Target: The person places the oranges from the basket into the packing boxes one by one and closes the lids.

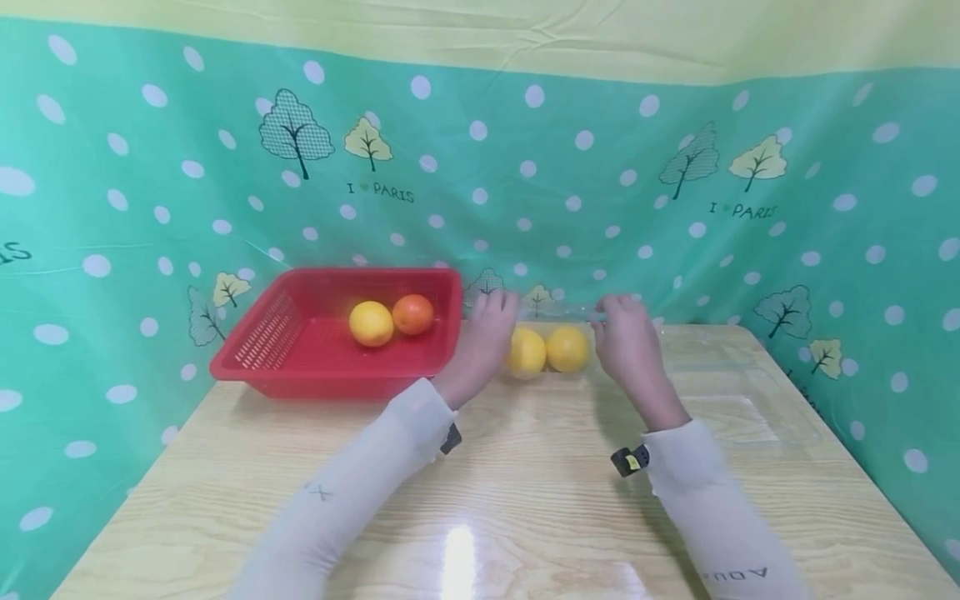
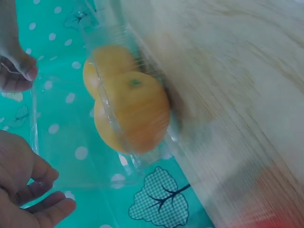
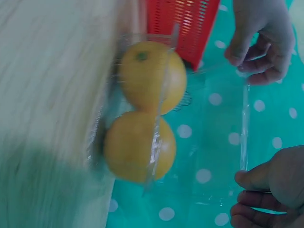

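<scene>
Two oranges (image 2: 133, 111) sit side by side in a clear plastic clamshell box (image 3: 155, 142) at the back of the table. Its see-through lid (image 3: 213, 142) stands raised behind the fruit. At the lid's left corner, my left hand (image 1: 483, 333) pinches the edge between thumb and fingers, as the right wrist view shows. My right hand (image 1: 632, 343) pinches the same edge near the right corner, with the oranges between and below both hands. The box's lower front is faint against the wood.
Left of the box stands a red plastic basket (image 1: 337, 386), holding an orange (image 1: 371, 323) and a redder round fruit (image 1: 413, 314). Another clear plastic container (image 1: 738, 379) lies to the right on the wooden table (image 1: 525, 500). Green dotted cloth (image 1: 480, 167) hangs right behind.
</scene>
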`<state>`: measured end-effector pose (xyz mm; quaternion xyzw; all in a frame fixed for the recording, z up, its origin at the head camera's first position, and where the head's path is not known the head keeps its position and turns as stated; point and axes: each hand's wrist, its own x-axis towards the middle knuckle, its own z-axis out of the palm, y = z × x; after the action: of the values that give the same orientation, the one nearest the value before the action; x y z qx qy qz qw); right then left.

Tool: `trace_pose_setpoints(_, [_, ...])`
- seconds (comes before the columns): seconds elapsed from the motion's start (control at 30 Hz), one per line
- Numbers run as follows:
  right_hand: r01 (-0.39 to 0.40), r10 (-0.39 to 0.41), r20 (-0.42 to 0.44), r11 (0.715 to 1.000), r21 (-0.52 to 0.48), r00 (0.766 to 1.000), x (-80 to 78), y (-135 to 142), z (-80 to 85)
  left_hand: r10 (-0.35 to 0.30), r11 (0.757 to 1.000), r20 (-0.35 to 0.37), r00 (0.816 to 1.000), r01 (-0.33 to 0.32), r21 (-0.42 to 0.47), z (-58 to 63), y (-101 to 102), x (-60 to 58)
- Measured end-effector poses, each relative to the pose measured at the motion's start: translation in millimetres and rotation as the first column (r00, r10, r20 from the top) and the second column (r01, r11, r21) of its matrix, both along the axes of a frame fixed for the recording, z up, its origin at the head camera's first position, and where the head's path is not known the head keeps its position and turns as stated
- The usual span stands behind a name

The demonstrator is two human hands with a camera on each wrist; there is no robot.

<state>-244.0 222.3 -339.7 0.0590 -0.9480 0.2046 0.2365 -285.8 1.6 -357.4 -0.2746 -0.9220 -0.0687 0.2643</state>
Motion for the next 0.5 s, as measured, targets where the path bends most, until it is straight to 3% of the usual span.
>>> trace_pose_setpoints(0.27, [-0.069,0.076,-0.033,0.982,0.175,0.997,2.0,7.3,-9.6,-0.152,0.988,-0.04,0.988,0.15,-0.038,-9.4,-12.8,8.2])
trace_pose_setpoints(0.5, [-0.148,0.157,0.001,0.928,0.343,0.988,4.5,12.2,-16.5,-0.252,0.965,-0.058,0.966,0.246,-0.09,-16.4,-18.7,17.5])
